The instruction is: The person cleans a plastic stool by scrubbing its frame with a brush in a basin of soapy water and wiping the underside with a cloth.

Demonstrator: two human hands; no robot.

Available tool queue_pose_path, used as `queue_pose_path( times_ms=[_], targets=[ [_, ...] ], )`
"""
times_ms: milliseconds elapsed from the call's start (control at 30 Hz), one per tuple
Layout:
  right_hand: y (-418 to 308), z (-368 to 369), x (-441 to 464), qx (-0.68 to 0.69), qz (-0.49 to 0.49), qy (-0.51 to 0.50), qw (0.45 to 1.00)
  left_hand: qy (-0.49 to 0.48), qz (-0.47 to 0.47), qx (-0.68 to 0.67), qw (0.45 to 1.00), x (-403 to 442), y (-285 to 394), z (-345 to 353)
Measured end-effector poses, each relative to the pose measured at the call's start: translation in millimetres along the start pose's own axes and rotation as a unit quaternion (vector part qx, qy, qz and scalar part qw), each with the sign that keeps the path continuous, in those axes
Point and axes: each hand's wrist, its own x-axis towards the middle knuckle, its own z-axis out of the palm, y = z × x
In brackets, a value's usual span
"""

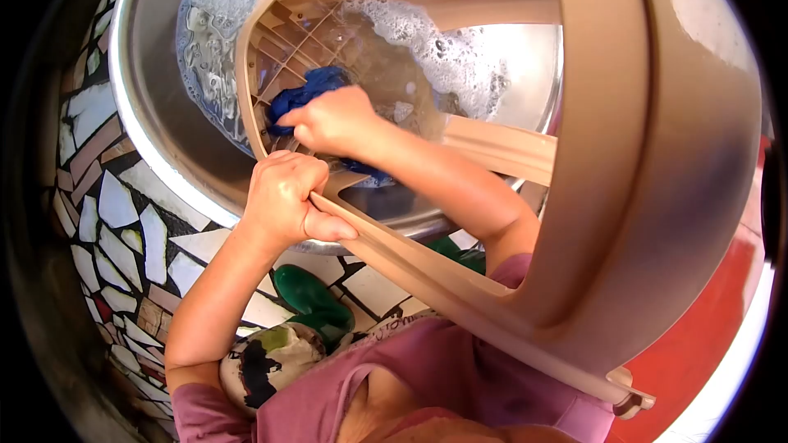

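Note:
A beige plastic chair [607,139] lies tilted across a wide metal basin [156,127] of soapy water. My left hand [283,197] is wrapped round the chair's leg at the basin's near rim, thumb along the plastic. Through the chair's frame reaches my right hand [332,121], closed on a blue cloth [308,94] and pressed against the ribbed underside of the chair. Part of the cloth hangs below that hand, near the water. White foam [460,57] floats in the basin.
The floor [117,201] is a mosaic of broken white and brown tiles. A green boot [308,295] stands below the basin. At the lower right is a red surface [689,353]. My lap and pink shirt are close under the chair.

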Motion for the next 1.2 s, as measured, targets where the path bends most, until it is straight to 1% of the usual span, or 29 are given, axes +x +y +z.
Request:
queue_pose_path(
  times_ms=[33, 100, 167, 200, 233, 300, 333, 400, 433, 467, 500, 533, 567, 633, 700, 733, 767, 800, 833, 867, 900, 933, 967, 1033, 1067, 1100, 1167, 1200],
  targets=[
    [-7, -1, -2, -0.017, 0.027, -0.034, 0.999, 0.006, -0.005, 0.001, 1.000, 1, 1, 0],
    [-4, 9, -3, 0.091, -0.003, -0.028, 0.995, 0.011, 0.001, -0.001, 1.000, 0, 2, 2],
    [-2, 14, -2, 0.222, 0.046, -0.099, 0.969, 0.018, -0.004, -0.001, 1.000, 2, 5, 6],
    [-1, 11, 0, 0.182, 0.020, -0.078, 0.980, 0.017, -0.005, -0.001, 1.000, 2, 5, 6],
    [-2, 9, -2, 0.183, 0.021, -0.079, 0.980, 0.016, -0.002, 0.001, 1.000, 3, 4, 6],
    [-2, -2, -4, 0.063, 0.029, -0.035, 0.997, 0.018, 0.001, 0.006, 1.000, 3, 4, 4],
    [6, -1, -5, 0.071, 0.037, 0.001, 0.997, 0.019, -0.003, 0.005, 1.000, 3, 3, 4],
    [23, -4, -6, 0.112, 0.153, 0.010, 0.982, 0.017, -0.010, -0.001, 1.000, 3, 3, 3],
    [31, -18, -5, 0.048, 0.236, -0.001, 0.971, 0.021, -0.016, 0.001, 1.000, 3, 3, 3],
    [56, -25, -6, 0.167, 0.210, 0.008, 0.963, 0.027, -0.005, 0.004, 1.000, 3, 3, 4],
    [70, -37, -6, 0.288, 0.267, 0.014, 0.920, 0.033, 0.009, 0.009, 0.999, 3, 2, 5],
    [77, -42, -5, 0.520, 0.327, 0.106, 0.782, 0.024, 0.011, 0.009, 1.000, 4, 3, 4],
    [84, -49, -6, 0.664, 0.326, 0.153, 0.656, 0.026, 0.011, 0.008, 1.000, 4, 4, 4],
    [81, -51, -3, 0.743, 0.250, 0.205, 0.586, 0.023, 0.006, 0.008, 1.000, 5, 5, 3],
    [66, -31, 9, 0.671, 0.261, 0.176, 0.671, 0.023, 0.004, 0.009, 1.000, 4, 2, 3],
    [34, -40, 8, 0.554, 0.316, 0.123, 0.760, 0.023, 0.001, 0.006, 1.000, 3, 2, 4],
    [22, -32, 10, 0.420, 0.231, 0.079, 0.874, 0.021, 0.001, 0.006, 1.000, 2, 3, 4],
    [29, 1, 11, 0.349, 0.125, 0.066, 0.926, 0.016, -0.005, 0.004, 1.000, 2, 3, 3],
    [19, 12, 11, 0.230, -0.012, 0.074, 0.970, 0.012, -0.010, 0.004, 1.000, 2, 3, 2],
    [20, 17, 7, 0.160, 0.053, -0.053, 0.984, 0.011, -0.014, 0.006, 1.000, 3, 0, 4],
    [-1, -7, 8, 0.084, 0.117, -0.178, 0.973, 0.017, -0.010, 0.006, 1.000, 2, -1, 5],
    [-4, -19, 9, 0.052, 0.120, -0.214, 0.968, 0.024, -0.004, 0.005, 1.000, 2, -1, 5],
    [0, -19, 7, 0.052, 0.120, -0.214, 0.968, 0.024, -0.004, 0.005, 1.000, 1, -1, 6],
    [7, -22, 6, 0.054, 0.069, -0.221, 0.971, 0.012, -0.009, 0.001, 1.000, 2, 1, 5],
    [10, -21, 7, 0.062, 0.075, -0.244, 0.965, 0.014, -0.008, 0.001, 1.000, 3, 1, 4],
    [11, -21, 10, 0.062, 0.074, -0.246, 0.964, 0.014, -0.003, 0.010, 1.000, 4, 0, 5],
    [15, -17, 15, 0.044, 0.036, -0.203, 0.978, 0.010, -0.004, 0.017, 1.000, 2, 1, 6],
    [11, -18, 23, 0.009, 0.029, -0.193, 0.981, 0.010, -0.005, 0.022, 1.000, 2, 3, 7]
  ],
)
